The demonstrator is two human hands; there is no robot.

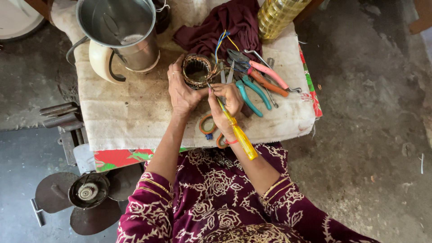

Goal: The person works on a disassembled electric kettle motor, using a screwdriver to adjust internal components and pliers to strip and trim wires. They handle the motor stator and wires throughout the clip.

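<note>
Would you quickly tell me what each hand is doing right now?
Left hand: closed around the copper-wound coil.
Right hand: closed on the yellow screwdriver.

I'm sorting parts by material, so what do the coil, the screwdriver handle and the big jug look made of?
Coil: likely copper wire, from its reddish-brown shiny strands wound in a ring. Screwdriver handle: clear yellow plastic, glossy and see-through. Jug: metal, probably steel, with a dull grey brushed sheen; its cream handle looks plastic.

Glossy yellow plastic screwdriver (237, 130), shiny steel jug (121, 29), rough cloth (130, 108)
</note>
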